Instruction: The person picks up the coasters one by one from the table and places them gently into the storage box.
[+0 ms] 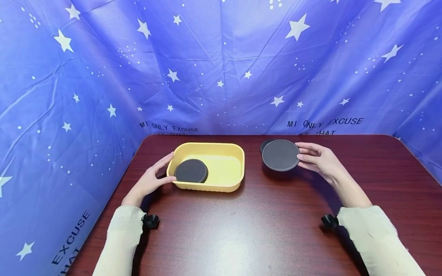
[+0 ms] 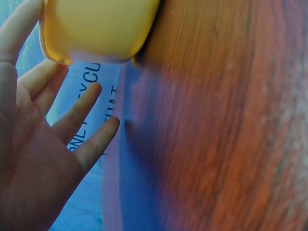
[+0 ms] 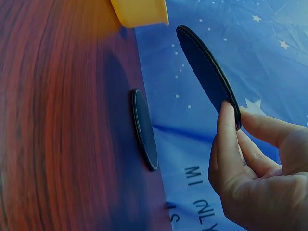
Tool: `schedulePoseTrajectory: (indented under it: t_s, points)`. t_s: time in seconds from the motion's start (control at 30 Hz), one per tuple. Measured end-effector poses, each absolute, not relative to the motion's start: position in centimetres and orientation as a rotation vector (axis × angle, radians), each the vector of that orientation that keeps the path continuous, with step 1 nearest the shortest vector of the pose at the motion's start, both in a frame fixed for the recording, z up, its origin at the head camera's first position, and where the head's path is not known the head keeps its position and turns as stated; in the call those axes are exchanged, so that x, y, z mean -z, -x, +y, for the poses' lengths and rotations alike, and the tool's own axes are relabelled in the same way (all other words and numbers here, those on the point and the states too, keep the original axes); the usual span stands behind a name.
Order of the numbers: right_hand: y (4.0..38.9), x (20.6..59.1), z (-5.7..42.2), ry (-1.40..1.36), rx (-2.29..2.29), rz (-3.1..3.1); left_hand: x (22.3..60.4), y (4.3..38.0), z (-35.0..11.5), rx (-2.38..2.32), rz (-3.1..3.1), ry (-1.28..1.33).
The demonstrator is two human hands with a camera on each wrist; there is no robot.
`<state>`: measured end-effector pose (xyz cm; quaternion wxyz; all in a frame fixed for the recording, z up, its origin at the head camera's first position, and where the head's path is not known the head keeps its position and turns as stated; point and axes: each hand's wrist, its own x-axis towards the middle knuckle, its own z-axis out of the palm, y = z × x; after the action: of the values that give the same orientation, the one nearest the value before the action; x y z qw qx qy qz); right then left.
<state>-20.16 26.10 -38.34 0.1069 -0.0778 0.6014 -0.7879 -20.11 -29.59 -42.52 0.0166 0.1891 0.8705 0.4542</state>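
Observation:
My left hand (image 1: 150, 182) holds the left end of a shallow yellow container (image 1: 238, 168), thumb at the near corner and a finger at the far one. In the left wrist view its other fingers (image 2: 79, 113) spread away from the wall. Inside the container, at its left, a round black coaster (image 1: 191, 171) leans low against the near wall. To the right, my right hand (image 1: 322, 161) pinches a second black coaster (image 1: 280, 155) by its edge, tilted and raised above the table. Another black coaster (image 3: 144, 130) lies flat on the table below it, partly hidden in the head view.
The dark red wooden table (image 1: 276, 230) has rounded far corners. A blue curtain (image 1: 221, 46) with white stars and lettering hangs along its back and sides. Black straps (image 1: 150, 221) sit at both wrists.

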Motion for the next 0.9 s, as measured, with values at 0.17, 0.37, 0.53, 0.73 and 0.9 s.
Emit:
schedulePoseTrajectory:
  t_s: [0.17,0.37,0.53,0.73,0.9]
  points:
    - [20.5,38.0,24.9,0.221,2.286,1.806,42.6,20.1,-29.6,-1.413,2.705,-0.580]
    - [20.9,37.7,23.5,0.223,2.256,1.822,42.6,20.2,-29.6,-1.414,2.702,-0.582]
    - [21.1,37.6,22.3,0.223,2.232,1.839,42.6,20.2,-29.5,-1.414,2.702,-0.576]
    - [21.3,37.5,20.7,0.213,2.201,1.866,42.6,20.1,-29.6,-1.415,2.702,-0.569]
    - [21.4,37.3,19.6,0.207,2.156,1.895,42.6,20.1,-29.6,-1.420,2.703,-0.571]
